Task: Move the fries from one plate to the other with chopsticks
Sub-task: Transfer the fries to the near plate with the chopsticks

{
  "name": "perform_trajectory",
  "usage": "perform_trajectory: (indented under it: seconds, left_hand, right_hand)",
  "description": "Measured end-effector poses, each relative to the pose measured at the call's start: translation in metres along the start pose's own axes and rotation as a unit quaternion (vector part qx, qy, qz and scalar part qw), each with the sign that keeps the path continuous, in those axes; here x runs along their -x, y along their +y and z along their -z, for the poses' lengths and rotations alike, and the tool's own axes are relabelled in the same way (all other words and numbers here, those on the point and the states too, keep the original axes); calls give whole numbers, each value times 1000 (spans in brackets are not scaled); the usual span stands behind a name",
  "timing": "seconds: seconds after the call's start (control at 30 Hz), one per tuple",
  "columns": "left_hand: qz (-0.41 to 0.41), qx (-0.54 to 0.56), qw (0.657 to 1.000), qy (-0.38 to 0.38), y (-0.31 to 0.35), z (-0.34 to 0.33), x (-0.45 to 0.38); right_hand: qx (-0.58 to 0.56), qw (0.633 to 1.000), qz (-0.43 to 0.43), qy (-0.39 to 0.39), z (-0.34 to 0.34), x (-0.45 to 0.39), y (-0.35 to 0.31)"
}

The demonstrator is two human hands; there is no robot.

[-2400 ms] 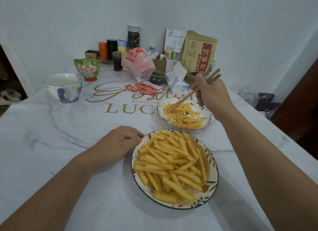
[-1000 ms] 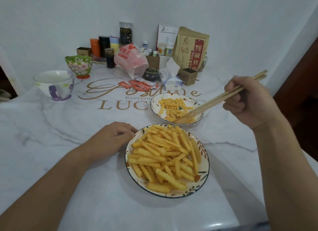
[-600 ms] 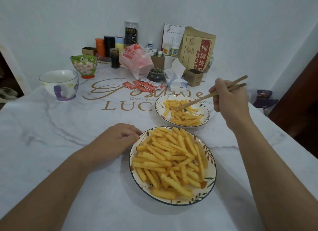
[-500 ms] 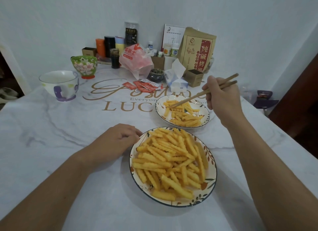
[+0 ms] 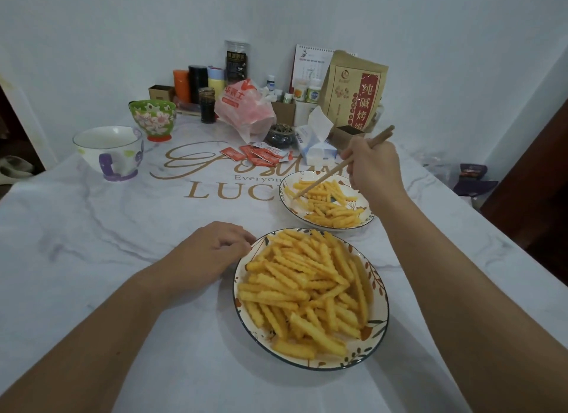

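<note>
A large leaf-patterned plate (image 5: 379,292) near me is heaped with crinkle-cut fries (image 5: 307,286). Beyond it stands a smaller plate (image 5: 284,197) with a thinner layer of fries (image 5: 330,202). My right hand (image 5: 373,166) grips a pair of wooden chopsticks (image 5: 319,180) over the far plate, their tips down among the fries at its left side. Whether the tips pinch a fry I cannot tell. My left hand (image 5: 212,252) rests on the table with loosely curled fingers, fingertips at the near plate's left rim.
A white bowl with purple marks (image 5: 107,151) and a green flowered bowl (image 5: 152,119) stand at the left. At the back are ketchup sachets (image 5: 258,154), a tissue pack (image 5: 316,142), a pink bag (image 5: 246,108), a brown paper bag (image 5: 353,89) and several jars against the wall.
My right hand has swung from the near plate's far rim back over the far plate and moved left, lowering the chopstick tips into its fries. My left hand has stayed put.
</note>
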State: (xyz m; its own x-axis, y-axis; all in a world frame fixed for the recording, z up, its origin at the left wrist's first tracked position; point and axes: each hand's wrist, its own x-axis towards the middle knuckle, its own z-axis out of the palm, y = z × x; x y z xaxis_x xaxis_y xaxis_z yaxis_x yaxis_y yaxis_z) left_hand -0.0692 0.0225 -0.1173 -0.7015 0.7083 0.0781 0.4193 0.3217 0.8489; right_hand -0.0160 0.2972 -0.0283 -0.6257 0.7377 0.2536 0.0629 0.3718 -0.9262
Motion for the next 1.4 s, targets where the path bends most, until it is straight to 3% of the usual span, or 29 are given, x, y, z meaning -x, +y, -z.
perform_trajectory:
  seconds: [0.2,0.37,0.5,0.7,0.83,1.0,1.2,1.4]
  left_hand:
    - [-9,-15,1000,-9,1,1,-1]
    - [-8,-34,999,-17,0,1,0]
    - [10,-39,999,-3,-2,1,-1]
    - [3,-19,1000,-7,3,0,0]
    - [-4,-14,1000,-10,4,0,1]
    - [12,-4,1000,5,0,-1,0]
    - [25,-17,1000,4,-2,-1,0]
    - [35,-19,999,6,-5,-2,-2]
  right_hand:
    - [-152,987,-35,43,39,12,-9]
    - [-260,961,-35,-83,83,17,-20]
    - [-204,956,-14,-212,113,28,-28]
    - [-104,957,21,-270,114,43,-33]
    - [-151,962,16,-227,111,41,-31]
    - [-300,952,-31,-47,87,13,5]
    - [-208,976,1,62,52,15,53]
    - [-101,991,85,17,55,20,54]
